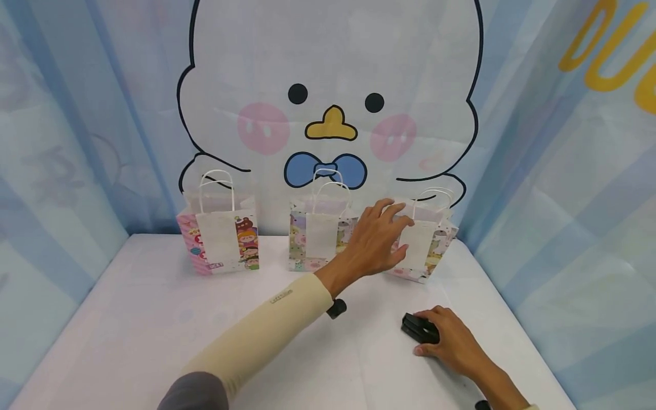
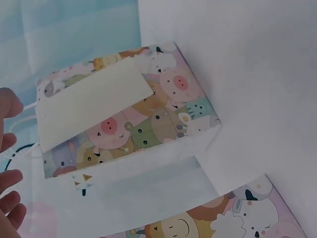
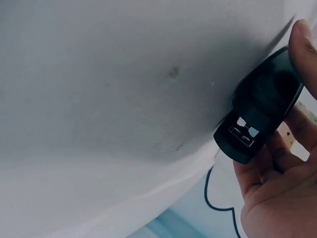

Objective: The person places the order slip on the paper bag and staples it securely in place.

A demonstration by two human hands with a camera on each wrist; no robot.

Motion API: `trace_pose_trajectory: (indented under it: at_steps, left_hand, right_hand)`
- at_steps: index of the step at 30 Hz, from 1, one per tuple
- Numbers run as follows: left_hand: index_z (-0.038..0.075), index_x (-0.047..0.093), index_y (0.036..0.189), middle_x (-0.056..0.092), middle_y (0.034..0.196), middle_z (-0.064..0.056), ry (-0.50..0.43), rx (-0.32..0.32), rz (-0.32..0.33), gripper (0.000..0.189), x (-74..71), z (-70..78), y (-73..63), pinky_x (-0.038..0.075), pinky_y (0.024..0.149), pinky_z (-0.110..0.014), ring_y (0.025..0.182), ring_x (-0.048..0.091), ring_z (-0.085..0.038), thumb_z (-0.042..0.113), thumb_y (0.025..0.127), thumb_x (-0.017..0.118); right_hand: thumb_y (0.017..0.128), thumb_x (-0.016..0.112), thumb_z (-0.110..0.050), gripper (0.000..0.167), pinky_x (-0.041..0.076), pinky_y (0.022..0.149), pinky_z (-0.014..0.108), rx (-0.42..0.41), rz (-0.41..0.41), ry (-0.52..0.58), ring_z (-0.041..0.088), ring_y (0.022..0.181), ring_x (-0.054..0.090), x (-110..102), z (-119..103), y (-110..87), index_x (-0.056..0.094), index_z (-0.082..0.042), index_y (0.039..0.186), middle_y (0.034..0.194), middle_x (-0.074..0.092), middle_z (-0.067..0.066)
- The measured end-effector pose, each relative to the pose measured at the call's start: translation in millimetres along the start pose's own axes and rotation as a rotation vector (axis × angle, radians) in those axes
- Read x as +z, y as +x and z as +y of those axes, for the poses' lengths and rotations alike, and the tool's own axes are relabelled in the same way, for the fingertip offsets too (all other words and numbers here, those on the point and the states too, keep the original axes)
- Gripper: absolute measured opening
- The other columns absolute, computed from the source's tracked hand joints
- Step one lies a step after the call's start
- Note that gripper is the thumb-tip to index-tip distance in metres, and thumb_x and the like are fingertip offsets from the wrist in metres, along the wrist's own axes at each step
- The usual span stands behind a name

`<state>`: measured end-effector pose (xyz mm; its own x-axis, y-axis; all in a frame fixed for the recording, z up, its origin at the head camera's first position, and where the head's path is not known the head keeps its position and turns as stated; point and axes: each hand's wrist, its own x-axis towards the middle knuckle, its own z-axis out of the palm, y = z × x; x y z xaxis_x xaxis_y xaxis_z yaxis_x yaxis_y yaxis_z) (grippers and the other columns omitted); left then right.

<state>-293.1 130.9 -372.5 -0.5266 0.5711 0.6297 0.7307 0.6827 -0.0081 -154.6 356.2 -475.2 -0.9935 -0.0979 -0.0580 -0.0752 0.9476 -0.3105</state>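
Observation:
My right hand [image 1: 453,341] grips a small black stapler [image 1: 420,328] at the table's right front, thumb on one side and fingers on the other. Close up in the right wrist view, the stapler [image 3: 265,101] shows a rounded body and a pale marking near one end. My left hand [image 1: 376,239] reaches across in front of the right paper bag [image 1: 416,245], its fingers loosely bent and holding nothing. This bag [image 2: 163,106] has cartoon animals, a blank white panel and white handles. In the left wrist view, the left fingers [image 2: 11,181] are near those handles; contact is unclear.
A middle paper bag [image 1: 322,236] with animal print stands partly behind my left forearm. To the left is a pink paper bag [image 1: 217,236] with cartoon figures. All stand along the back of the white table [image 1: 154,330], before a printed curtain [image 1: 333,51].

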Motion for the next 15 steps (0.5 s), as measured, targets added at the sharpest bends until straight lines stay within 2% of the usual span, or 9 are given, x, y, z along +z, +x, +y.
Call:
trace_pose_trajectory:
  at_steps: [4,10,15]
  left_hand:
    - [0.025,0.059,0.148,0.045,0.168,-0.009,0.031,-0.01,-0.064,0.065,-11.8,2.5,-20.9,0.039,0.123,-0.047,0.157,0.037,-0.03,0.058,0.094,0.07]
    - [0.023,0.037,0.165,0.019,0.178,-0.016,0.059,-0.048,-0.23,0.097,-25.9,3.2,-58.1,0.029,0.127,-0.062,0.165,0.014,-0.041,0.078,0.09,0.063]
    - [0.024,0.022,0.171,0.0,0.18,-0.017,0.059,-0.087,-0.362,0.11,-31.6,-1.0,-88.9,0.023,0.125,-0.073,0.166,-0.002,-0.046,0.085,0.087,0.059]
  right_hand:
    - [0.08,0.088,-0.055,0.081,0.052,0.101,0.06,-0.016,0.052,-0.001,0.031,0.12,0.06,1,-4,-2.7,0.062,-0.018,0.146,0.137,0.065,0.013]
    - [0.085,0.084,-0.057,0.087,0.042,0.107,0.073,-0.082,0.2,-0.05,0.044,0.134,0.053,0,-15,-2.4,0.052,-0.017,0.155,0.153,0.057,0.019]
    - [0.088,0.081,-0.058,0.091,0.033,0.111,0.079,-0.105,0.271,-0.096,0.05,0.145,0.044,-1,-28,-0.7,0.046,-0.016,0.16,0.162,0.048,0.022]
